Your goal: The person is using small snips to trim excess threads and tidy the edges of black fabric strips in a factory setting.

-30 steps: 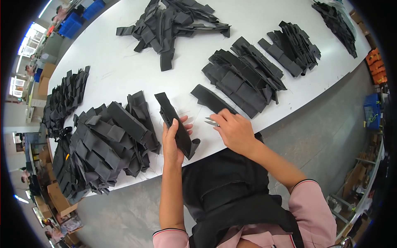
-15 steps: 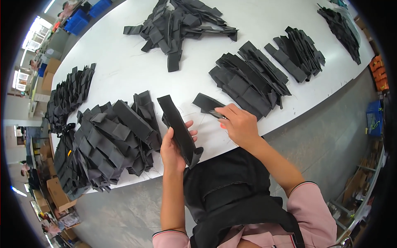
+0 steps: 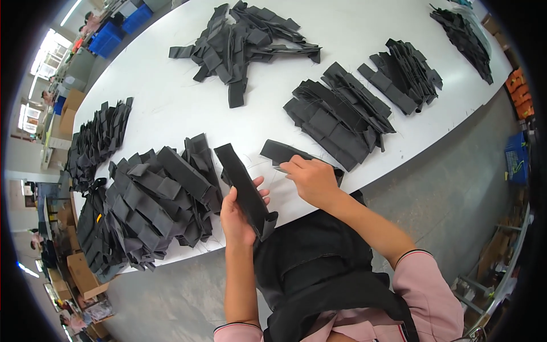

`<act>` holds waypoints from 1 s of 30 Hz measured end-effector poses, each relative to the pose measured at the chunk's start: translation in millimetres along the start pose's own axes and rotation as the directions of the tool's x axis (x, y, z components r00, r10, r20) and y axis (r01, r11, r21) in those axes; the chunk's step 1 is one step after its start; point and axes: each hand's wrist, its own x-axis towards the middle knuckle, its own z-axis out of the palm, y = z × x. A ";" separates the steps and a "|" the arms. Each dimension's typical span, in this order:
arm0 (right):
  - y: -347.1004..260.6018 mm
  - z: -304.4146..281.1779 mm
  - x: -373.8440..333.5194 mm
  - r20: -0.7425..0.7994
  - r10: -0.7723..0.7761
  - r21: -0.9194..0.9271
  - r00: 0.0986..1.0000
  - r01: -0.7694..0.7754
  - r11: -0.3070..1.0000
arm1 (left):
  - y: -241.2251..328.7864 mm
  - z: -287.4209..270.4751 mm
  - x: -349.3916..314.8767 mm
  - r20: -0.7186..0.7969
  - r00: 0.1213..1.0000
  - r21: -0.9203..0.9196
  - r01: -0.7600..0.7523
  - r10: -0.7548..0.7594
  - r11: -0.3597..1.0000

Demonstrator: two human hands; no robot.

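My left hand [image 3: 236,219] grips a long black folded fabric strip [image 3: 242,179], held at a slant above the table's front edge; its lower end curls back. The fingertips show behind the strip's right side. My right hand [image 3: 313,181] is closed, with a sliver of small metal snips [image 3: 278,168] showing at the fingertips; most of the tool is hidden. Beneath and beside that hand a second black strip [image 3: 280,150] lies on the white table, its other end showing past the knuckles.
A large heap of black strips [image 3: 154,199] lies left of my left hand, with a smaller bundle [image 3: 102,137] behind it. Further piles lie at the back [image 3: 233,48] and on the right [image 3: 342,114]. Loose threads dot the white table [image 3: 165,105]. A blue basket [image 3: 517,158] stands beyond the right edge.
My right hand has shifted a little left and down, and its fingertips are now nearer the strip on the table. My left hand keeps its strip, slightly lower in view.
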 end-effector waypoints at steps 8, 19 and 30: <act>-2.4 -1.7 -7.2 0.062 -0.102 -0.106 0.993 0.108 0.989 | -1.1 2.1 4.6 0.047 0.999 -0.038 0.022 -0.020 0.999; -0.2 -7.7 -21.9 0.011 0.240 0.139 0.971 -0.239 0.961 | -4.9 -9.7 -8.1 0.096 0.994 -0.164 0.074 -0.058 0.984; -11.7 -8.3 -9.7 0.083 -0.140 -0.080 0.987 0.147 0.986 | -1.8 -11.8 -9.3 0.103 0.992 -0.221 0.088 -0.066 0.971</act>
